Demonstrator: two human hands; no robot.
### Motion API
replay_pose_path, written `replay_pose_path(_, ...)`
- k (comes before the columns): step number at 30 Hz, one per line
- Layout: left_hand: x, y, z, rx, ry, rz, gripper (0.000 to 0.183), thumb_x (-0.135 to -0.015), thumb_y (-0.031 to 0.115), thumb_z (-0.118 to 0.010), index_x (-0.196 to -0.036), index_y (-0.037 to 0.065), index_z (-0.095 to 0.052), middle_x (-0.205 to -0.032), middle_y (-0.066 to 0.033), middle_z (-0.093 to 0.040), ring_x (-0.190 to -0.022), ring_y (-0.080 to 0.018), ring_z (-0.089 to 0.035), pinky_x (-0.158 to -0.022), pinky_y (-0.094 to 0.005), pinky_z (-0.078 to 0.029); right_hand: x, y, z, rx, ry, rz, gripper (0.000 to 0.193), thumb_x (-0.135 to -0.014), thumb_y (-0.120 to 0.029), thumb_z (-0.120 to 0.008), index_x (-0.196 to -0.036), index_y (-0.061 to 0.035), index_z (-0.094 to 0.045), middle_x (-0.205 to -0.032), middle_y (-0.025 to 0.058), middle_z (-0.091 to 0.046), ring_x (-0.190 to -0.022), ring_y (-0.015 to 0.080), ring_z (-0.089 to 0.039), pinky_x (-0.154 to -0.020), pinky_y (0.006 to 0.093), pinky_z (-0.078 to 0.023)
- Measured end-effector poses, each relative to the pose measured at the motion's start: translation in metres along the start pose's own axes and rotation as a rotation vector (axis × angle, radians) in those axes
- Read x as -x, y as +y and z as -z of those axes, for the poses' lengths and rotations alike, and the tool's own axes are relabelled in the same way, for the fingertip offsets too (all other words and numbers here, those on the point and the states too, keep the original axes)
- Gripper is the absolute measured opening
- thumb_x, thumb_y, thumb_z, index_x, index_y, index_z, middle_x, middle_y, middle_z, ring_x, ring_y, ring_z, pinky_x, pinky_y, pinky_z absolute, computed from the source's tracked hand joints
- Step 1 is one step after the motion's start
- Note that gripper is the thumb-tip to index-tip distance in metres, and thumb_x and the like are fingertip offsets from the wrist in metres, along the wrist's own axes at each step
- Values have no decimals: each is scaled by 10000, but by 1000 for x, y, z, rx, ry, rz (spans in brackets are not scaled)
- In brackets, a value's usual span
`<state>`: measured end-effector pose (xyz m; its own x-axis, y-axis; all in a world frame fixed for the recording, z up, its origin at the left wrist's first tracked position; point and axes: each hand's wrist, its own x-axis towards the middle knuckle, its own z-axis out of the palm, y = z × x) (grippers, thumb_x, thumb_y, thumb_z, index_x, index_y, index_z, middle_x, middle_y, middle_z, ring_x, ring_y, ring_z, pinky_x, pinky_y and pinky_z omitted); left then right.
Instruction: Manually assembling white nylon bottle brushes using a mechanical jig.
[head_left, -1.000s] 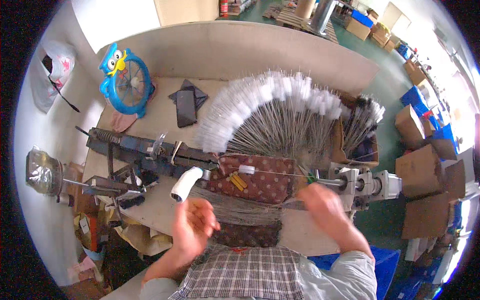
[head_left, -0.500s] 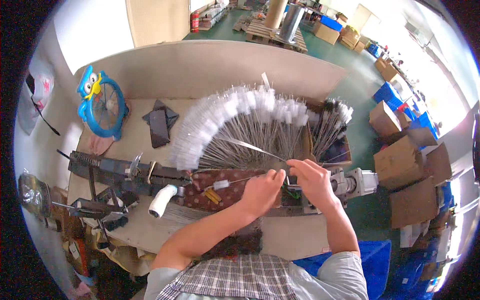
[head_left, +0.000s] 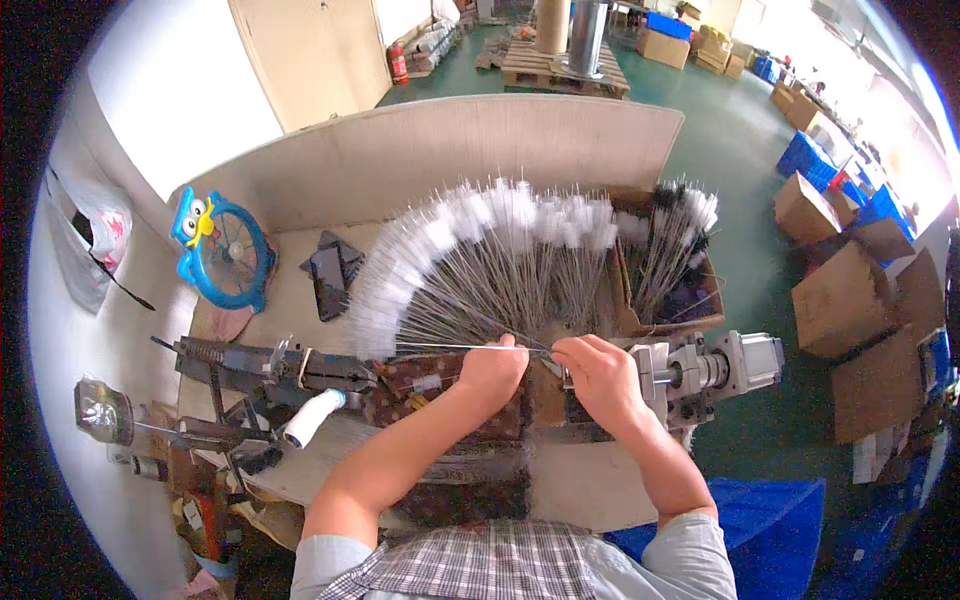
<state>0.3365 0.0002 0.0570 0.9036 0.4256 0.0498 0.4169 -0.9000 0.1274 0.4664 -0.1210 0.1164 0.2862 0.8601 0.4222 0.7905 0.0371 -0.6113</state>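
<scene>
My left hand pinches a thin metal wire that runs level to the left. My right hand grips the same wire's right end, close to the motor and chuck of the bench machine. Just beyond both hands lies a fan of finished wire brushes with white tufted tips. A second bunch with dark and white tips stands in a cardboard box at the right. Under my hands sits a dark patterned cloth pad.
A metal lever with a white handle and a clamp fixture sit left on the bench. A blue cartoon fan and a dark pouch lie farther back. A wooden screen backs the bench. Cardboard boxes stand right.
My left hand rose from the bench's near edge to the wire. Both hands now hold the wire level, lower and nearer the chuck than half a second ago.
</scene>
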Motion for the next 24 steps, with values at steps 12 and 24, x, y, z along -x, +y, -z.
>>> replay_pose_path(12,-34,-33,29,-321,422,-119,130,-693,97,-566,-801,42,-613,-873,-92,-541,-838,-249,-544,-764,-327,-460,-1,-6,11,-60,-300,10,124,-756,-216,-651,-825,-123,-694,-787,45,-656,-794,251,-614,-714,358,-491)
replay_pose_path(24,188,-32,20,1040,405,669,127,-814,132,-637,-879,23,-647,-862,-83,-664,-729,-216,-633,-682,-299,-509,-54,-85,-104,-150,-418,349,111,-722,-217,-662,-756,-114,-684,-727,29,-618,-760,230,-571,-681,343,-474)
